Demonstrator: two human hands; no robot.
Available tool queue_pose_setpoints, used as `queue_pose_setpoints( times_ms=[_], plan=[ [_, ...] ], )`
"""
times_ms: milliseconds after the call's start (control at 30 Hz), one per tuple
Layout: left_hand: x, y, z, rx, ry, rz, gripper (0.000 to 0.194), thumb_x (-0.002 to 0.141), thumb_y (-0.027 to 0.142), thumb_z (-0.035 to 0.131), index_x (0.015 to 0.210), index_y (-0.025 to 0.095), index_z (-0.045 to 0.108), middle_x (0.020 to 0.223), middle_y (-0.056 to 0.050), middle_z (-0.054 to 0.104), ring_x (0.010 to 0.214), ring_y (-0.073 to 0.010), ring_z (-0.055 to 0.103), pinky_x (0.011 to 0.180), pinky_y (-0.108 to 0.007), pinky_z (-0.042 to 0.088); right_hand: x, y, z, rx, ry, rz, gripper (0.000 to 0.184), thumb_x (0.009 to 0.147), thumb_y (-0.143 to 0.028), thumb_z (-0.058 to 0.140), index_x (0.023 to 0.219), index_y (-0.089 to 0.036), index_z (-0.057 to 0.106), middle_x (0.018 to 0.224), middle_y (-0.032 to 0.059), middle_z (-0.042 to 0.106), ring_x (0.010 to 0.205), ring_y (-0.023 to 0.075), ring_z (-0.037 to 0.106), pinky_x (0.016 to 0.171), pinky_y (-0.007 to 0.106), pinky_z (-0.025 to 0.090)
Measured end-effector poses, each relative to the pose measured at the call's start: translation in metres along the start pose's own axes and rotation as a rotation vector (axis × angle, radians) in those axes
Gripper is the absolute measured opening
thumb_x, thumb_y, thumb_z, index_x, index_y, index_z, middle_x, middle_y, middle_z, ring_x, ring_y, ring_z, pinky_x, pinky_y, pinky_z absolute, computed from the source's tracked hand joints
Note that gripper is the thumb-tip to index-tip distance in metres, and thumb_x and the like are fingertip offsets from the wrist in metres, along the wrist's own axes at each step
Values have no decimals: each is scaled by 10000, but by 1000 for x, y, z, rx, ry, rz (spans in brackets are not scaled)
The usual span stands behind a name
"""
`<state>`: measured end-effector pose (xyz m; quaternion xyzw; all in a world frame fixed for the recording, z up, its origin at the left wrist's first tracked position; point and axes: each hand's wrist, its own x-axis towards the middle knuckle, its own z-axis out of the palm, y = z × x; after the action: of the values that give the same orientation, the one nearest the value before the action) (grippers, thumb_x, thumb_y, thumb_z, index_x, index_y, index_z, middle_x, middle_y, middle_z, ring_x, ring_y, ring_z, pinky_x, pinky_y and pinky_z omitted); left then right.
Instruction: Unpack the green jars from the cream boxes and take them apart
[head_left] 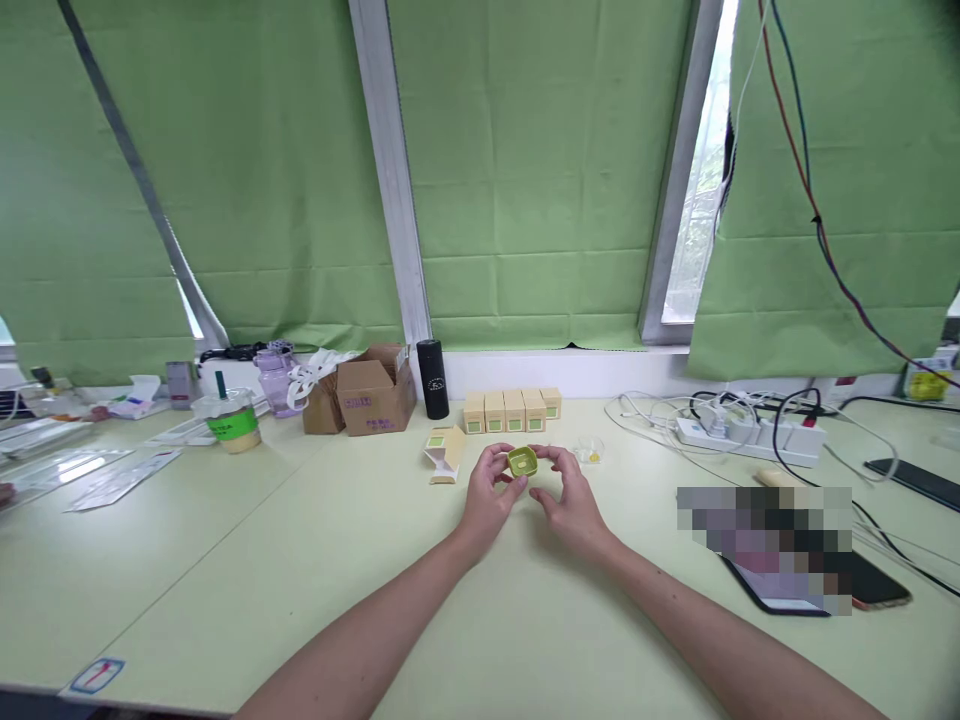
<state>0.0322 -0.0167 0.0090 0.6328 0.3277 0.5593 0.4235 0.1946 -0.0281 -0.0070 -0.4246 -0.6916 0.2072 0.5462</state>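
Note:
A small olive-green, square container [523,462] with rounded corners faces up, its hollow inside visible. My left hand [493,490] is closed on it, thumb at the near edge and fingers along the left side. My right hand [568,495] is at its right side, with thumb and index finger apart. The right index fingertip is close to the container's rim; whether it touches, I cannot tell. Just left of my hands lies an opened small cardboard box [445,453] with its flap out. A clear plastic piece with something yellow in it [589,450] rests beyond my right hand.
Several small tan boxes [514,411] stand in a row behind my hands. A black cylinder [432,380], a brown carton [376,395] and a drink cup [231,420] are further left. On the right are a power strip [750,440], tangled cables and phones [874,580].

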Motion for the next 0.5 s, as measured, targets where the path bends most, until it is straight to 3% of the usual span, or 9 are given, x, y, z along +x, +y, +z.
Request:
queue_pose_setpoints(
  times_ms=[200, 500],
  plan=[
    [-3, -3, 3, -56, -48, -61, 490, 835, 465, 790, 1146, 231, 492, 1069, -81, 732, 999, -221, 702, 847, -340, 504, -3, 1, 4, 9, 21, -62, 482, 846, -164, 604, 1296, -284, 480, 1336, 76, 577, 1270, 274, 543, 1099, 528, 450],
    [-5, -1, 10, 13, -104, -66, 478, 856, 588, 737, 1053, 199, 543, 1111, -132, 722, 1024, -259, 731, 865, -374, 530, -3, 7, 3, -73, 71, -154, 422, 867, -179, 584, 1270, -265, 491, 1257, 100, 565, 1188, 292, 534, 996, 510, 497]
  ],
)
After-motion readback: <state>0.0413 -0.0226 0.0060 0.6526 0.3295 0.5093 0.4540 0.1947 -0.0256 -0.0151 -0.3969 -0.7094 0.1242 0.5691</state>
